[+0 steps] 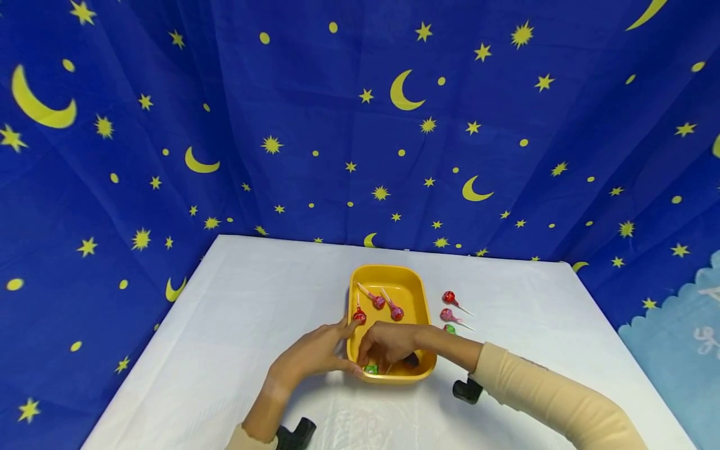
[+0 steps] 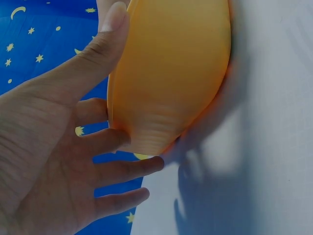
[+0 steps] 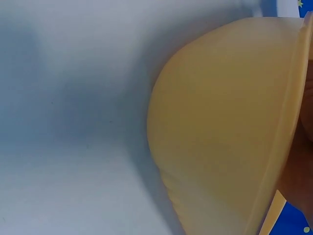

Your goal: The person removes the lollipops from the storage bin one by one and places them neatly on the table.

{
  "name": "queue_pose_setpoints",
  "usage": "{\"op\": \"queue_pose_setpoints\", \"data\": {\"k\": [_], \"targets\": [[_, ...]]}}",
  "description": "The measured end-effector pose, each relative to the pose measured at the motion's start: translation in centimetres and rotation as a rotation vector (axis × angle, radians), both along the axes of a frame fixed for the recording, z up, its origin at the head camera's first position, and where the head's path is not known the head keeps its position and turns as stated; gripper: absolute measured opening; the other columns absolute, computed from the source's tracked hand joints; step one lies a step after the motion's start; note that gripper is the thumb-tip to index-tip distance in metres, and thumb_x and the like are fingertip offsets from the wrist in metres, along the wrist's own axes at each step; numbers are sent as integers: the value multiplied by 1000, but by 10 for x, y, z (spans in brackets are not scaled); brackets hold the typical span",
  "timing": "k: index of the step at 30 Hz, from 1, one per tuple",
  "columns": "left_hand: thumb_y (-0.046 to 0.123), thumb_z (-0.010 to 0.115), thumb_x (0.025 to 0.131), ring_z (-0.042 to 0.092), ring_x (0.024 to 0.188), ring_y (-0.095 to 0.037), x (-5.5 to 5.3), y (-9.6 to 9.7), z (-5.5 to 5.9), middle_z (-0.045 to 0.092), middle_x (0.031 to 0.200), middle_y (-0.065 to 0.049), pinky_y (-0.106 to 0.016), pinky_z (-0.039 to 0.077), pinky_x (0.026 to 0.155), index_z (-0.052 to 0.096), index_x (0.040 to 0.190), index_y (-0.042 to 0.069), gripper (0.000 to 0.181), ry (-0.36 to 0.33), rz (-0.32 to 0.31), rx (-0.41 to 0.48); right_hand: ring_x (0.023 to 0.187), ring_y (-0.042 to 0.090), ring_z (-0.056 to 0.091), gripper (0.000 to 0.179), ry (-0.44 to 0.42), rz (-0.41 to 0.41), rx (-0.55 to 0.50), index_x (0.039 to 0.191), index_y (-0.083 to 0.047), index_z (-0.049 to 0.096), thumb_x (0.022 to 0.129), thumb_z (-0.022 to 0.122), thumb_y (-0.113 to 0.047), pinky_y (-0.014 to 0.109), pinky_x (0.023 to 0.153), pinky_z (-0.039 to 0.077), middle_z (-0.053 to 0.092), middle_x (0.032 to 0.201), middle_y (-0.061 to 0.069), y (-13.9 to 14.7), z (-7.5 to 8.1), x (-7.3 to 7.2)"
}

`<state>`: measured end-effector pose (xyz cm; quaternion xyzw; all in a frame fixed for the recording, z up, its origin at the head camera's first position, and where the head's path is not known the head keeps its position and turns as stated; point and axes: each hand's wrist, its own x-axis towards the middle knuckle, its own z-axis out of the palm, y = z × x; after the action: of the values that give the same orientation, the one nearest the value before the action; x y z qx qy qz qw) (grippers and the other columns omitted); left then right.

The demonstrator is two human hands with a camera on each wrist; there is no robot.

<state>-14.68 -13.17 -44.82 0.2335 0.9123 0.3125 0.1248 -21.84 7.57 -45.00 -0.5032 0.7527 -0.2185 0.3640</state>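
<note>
A yellow plastic tray (image 1: pixel 419 294) stands on the white table. Two pink lollipops (image 1: pixel 397 312) and a red lollipop (image 1: pixel 360 317) lie inside it, towards the far and left sides. My left hand (image 1: pixel 312 356) rests on the tray's left rim, thumb at the near corner; in the left wrist view its fingers are spread and mostly straight. Reaching into the near end, my right hand (image 1: pixel 394 340) has its fingers curled down around a green lollipop (image 1: pixel 371 369). Part of that lollipop is hidden by the hand. In the right wrist view the tray wall (image 3: pixel 220 122) hides most of the hand.
Right of the tray, a red lollipop (image 1: pixel 449 297), a pink lollipop (image 1: pixel 447 315) and a green lollipop (image 1: pixel 449 329) lie in a column, the green one partly covered by my right forearm. A blue star-patterned cloth (image 1: pixel 337 94) rises behind the table.
</note>
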Motion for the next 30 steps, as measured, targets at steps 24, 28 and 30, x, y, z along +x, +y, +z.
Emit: {"op": "queue_pose_setpoints", "data": {"k": [24, 28, 30], "targets": [[54, 77, 73, 45, 136, -28, -1, 2, 0, 33, 154, -21, -43, 40, 108, 44, 146, 5, 93, 3, -8, 15, 81, 2, 56, 30, -19, -69, 21, 106, -14, 76, 79, 77, 0, 18, 79, 52, 69, 96, -12, 7, 11, -7], [52, 77, 74, 43, 137, -29, -1, 2, 0, 31, 155, -21, -44, 39, 109, 43, 147, 5, 93, -4, -14, 28, 84, 2, 58, 31, 12, -85, 1, 107, -15, 76, 80, 77, 0, 19, 81, 52, 70, 98, -12, 12, 18, -12], [52, 77, 74, 42, 137, -29, 0, 2, 0, 31, 155, -21, -44, 38, 109, 43, 147, 6, 93, -11, -10, 31, 85, 2, 58, 31, 30, -92, -20, 107, -13, 75, 80, 77, 2, 19, 81, 53, 70, 99, -10, 14, 22, -14]]}}
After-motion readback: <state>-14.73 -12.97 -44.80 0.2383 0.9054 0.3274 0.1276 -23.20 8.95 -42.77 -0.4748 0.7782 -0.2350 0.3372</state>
